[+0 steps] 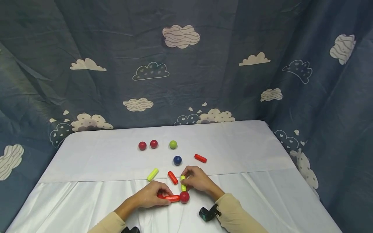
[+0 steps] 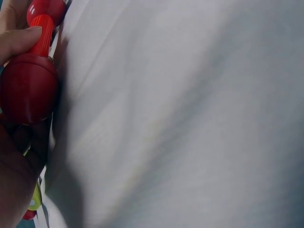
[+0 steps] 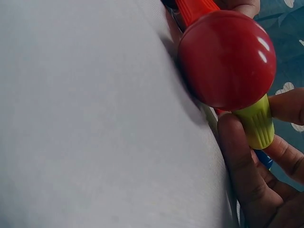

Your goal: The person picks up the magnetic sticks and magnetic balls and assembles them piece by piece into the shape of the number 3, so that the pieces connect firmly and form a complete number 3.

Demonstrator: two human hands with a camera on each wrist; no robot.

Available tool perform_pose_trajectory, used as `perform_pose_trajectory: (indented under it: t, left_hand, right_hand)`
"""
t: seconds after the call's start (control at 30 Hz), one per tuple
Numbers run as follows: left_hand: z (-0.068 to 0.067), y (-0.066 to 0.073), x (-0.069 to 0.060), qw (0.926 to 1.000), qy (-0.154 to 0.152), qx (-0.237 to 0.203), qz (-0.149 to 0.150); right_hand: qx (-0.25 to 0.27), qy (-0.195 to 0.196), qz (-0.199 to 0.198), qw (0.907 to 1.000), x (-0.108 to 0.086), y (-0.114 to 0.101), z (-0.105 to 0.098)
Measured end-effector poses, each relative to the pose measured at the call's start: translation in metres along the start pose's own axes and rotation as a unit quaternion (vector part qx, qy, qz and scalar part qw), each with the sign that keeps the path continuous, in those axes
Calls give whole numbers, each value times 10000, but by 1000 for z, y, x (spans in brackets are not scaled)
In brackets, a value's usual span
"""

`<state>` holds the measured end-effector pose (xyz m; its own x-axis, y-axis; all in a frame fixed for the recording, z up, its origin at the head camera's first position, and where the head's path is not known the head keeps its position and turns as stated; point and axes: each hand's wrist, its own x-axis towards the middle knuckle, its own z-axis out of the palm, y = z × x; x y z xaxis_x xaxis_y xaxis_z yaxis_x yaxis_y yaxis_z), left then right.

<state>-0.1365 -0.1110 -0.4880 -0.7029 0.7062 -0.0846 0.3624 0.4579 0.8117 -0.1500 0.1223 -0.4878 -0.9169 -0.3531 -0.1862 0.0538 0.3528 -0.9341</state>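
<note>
My left hand (image 1: 155,194) grips a red ribbed rod (image 1: 173,198), its thumb (image 2: 21,42) lying along it. At the rod's right end is a red ball (image 1: 184,197). A second red ball (image 2: 29,89) sits at the rod's other end, mostly covered by the left hand in the head view. With thumb and fingers, my right hand (image 1: 199,179) pinches a yellow-green ribbed rod (image 1: 183,183). One end of that rod meets the right-end red ball (image 3: 228,61). Whether it is fully joined there, I cannot tell.
Just beyond the hands lie a red rod (image 1: 173,178) and a yellow-green rod (image 1: 152,174). Farther back are a blue ball (image 1: 177,160), a green ball (image 1: 173,144), two red balls (image 1: 142,146) and another red rod (image 1: 200,158). White cloth (image 1: 96,155) covers the table.
</note>
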Motion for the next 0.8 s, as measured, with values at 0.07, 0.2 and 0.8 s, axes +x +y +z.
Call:
perform_pose_trajectory:
  t: [0.07,0.2,0.8]
  left_hand:
    - [0,0,0,10000,-15,4,10]
    - [-2,2,0,10000,-50,-15,-13]
    - [-3,2,0,10000,-87,-15,-39]
  right_hand:
    - [3,-6,14,10000,0,0,0]
    - [1,-28,45,10000,1,-1,-1]
    - [132,-62,161,9998,7,-3,-11]
